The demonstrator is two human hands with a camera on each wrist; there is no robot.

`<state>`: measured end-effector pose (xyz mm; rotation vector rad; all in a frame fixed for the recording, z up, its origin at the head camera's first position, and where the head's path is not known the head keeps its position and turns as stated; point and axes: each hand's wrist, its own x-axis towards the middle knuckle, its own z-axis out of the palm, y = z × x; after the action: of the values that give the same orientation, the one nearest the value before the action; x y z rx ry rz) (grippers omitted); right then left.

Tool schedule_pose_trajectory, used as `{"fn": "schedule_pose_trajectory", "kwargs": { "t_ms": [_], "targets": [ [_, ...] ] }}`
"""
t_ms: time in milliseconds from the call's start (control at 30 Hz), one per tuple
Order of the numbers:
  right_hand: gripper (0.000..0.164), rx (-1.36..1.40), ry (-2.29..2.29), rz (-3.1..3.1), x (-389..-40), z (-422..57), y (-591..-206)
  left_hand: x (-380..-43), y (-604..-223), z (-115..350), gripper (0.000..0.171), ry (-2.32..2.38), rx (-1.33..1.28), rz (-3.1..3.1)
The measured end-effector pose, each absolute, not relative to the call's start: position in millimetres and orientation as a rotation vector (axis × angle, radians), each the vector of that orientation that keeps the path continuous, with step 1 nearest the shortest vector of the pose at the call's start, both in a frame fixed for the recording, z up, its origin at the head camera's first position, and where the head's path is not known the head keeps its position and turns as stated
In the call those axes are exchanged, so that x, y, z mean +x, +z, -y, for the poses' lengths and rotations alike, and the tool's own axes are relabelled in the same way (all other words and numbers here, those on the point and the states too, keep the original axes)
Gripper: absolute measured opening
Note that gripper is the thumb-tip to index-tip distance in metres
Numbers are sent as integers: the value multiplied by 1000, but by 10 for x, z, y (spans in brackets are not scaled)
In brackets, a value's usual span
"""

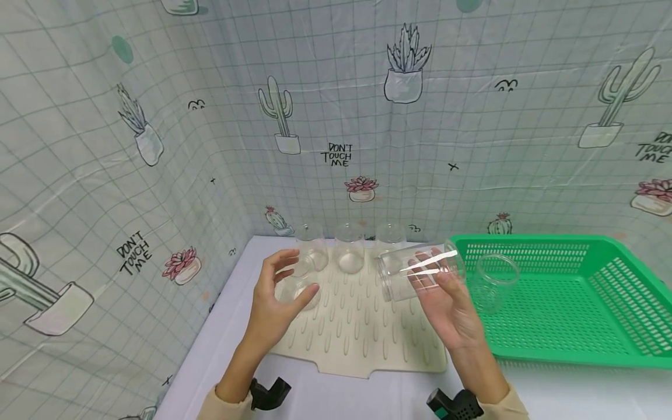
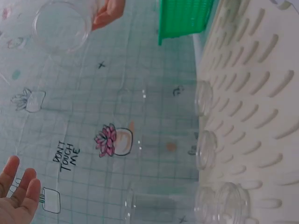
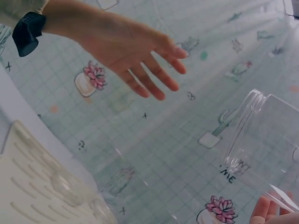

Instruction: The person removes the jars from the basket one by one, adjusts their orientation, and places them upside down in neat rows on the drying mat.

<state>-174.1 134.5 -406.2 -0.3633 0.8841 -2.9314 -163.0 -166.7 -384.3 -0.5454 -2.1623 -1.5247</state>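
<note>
My right hand [image 1: 457,312] grips a clear jar [image 1: 394,277] and holds it on its side above the mat, its ringed end pointing left. The thumb lies on the near side and the fingers show through the wall. My left hand [image 1: 275,303] is raised with fingers and thumb spread and nothing between them; the right wrist view shows it well above the mat. Behind it in the head view, a clear jar [image 1: 307,296] stands at the left of the cream ridged mat [image 1: 362,350]. A row of clear jars [image 1: 349,251] stands along the mat's back edge, narrower ends down.
To the right sits a green perforated basket [image 1: 535,239] with another clear jar [image 1: 496,286] at its left side. A white cloth [image 1: 399,396] covers the table. Printed sheeting [image 1: 451,134] hangs close behind and on the left.
</note>
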Motion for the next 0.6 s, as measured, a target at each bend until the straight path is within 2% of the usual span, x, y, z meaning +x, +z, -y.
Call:
{"fn": "schedule_pose_trajectory", "kwargs": {
  "t_ms": [267,600],
  "targets": [
    [55,-337,-2908,-946,-1805,-1310,-4109,-1619,-4035,1843,75,-1462,-400,2239],
    [54,-234,-2861,-1094,-1866,-1221,-4096,-1620,-4313,2026,88,-1352,-214,2451]
  ]
}}
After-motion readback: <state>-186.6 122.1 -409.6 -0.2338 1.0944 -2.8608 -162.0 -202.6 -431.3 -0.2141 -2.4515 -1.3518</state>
